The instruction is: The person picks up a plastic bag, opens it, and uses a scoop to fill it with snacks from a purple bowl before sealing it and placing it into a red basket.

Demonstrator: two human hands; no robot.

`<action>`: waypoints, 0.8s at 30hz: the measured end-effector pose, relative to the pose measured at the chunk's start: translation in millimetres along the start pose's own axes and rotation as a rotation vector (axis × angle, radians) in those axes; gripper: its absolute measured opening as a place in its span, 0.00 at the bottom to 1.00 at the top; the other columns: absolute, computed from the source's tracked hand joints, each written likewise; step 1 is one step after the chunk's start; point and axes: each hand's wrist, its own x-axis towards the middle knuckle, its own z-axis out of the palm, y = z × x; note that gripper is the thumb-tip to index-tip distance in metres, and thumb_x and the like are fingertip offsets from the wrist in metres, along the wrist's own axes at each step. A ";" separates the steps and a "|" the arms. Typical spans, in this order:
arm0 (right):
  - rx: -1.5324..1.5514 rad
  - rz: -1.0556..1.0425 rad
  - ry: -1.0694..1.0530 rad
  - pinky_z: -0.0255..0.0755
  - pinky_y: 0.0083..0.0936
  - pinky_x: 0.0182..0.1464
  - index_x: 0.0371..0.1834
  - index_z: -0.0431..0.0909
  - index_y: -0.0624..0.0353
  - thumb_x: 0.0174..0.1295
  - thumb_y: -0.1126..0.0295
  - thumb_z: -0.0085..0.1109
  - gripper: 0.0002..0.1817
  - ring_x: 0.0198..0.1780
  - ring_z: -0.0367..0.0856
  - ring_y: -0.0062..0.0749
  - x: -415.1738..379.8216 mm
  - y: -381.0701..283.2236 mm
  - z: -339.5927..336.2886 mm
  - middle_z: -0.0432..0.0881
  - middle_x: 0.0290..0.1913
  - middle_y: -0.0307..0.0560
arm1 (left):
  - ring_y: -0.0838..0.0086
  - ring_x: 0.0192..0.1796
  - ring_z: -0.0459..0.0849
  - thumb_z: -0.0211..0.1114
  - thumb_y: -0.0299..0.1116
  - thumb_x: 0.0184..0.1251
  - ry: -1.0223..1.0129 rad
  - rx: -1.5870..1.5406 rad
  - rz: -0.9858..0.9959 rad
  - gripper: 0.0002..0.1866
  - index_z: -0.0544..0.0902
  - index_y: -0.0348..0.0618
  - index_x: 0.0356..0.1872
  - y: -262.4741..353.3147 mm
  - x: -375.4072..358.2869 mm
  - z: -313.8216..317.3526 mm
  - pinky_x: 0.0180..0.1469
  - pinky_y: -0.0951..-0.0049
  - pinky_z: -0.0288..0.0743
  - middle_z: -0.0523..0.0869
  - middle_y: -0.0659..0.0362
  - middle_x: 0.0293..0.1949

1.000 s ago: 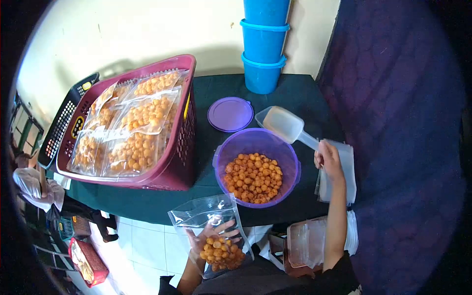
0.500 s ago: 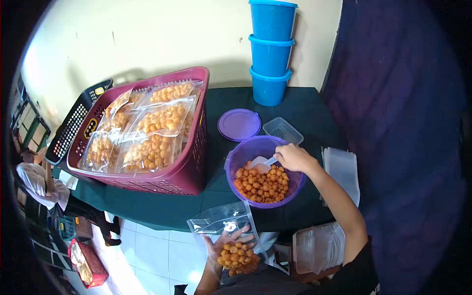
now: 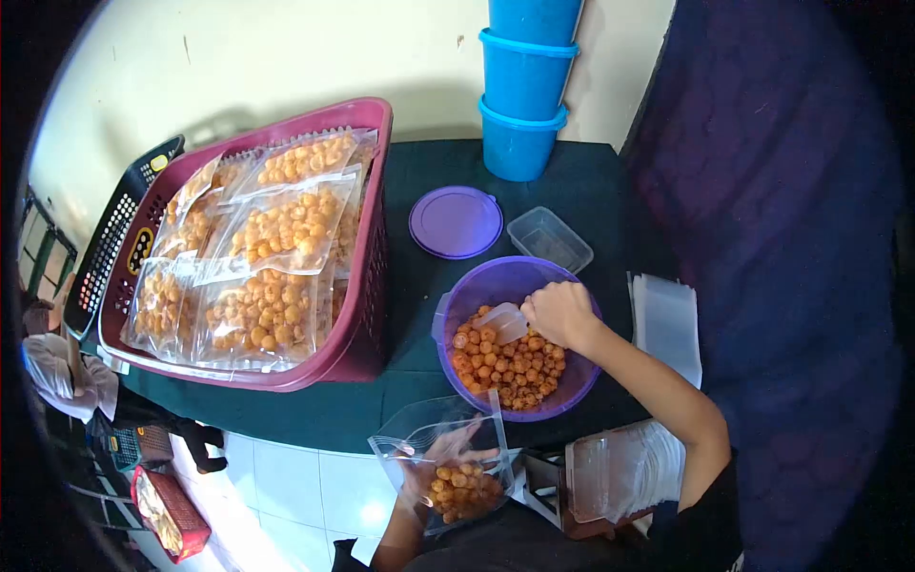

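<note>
In the purple bowl lies a heap of round orange-brown snack balls. My right hand is closed round the handle of a translucent scoop, whose blade rests among the balls. Below the bowl, at the table's front edge, my left hand supports a clear zip bag from behind, its fingers seen through the plastic. Snack balls fill the bottom of this bag, and its mouth faces the bowl.
A maroon basket full of packed snack bags stands left, beside a black basket. Behind are a purple lid, a clear container and stacked blue tubs. Flat bags lie right. Another person stands far left.
My right hand has turned over at the wrist and the scoop blade has pushed in among the balls. The bag in my left hand has tilted slightly. The camera view has shifted a little.
</note>
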 end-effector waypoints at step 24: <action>0.304 0.114 -0.342 0.69 0.40 0.42 0.23 0.78 0.64 0.51 0.55 0.38 0.24 0.35 0.77 0.51 -7.7 2.4 -13.4 0.78 0.29 0.59 | 0.43 0.59 0.58 0.40 0.78 0.36 -0.056 -0.055 -0.038 0.54 0.53 0.46 0.61 19.9 -4.8 -11.6 0.59 0.47 0.51 0.53 0.52 0.63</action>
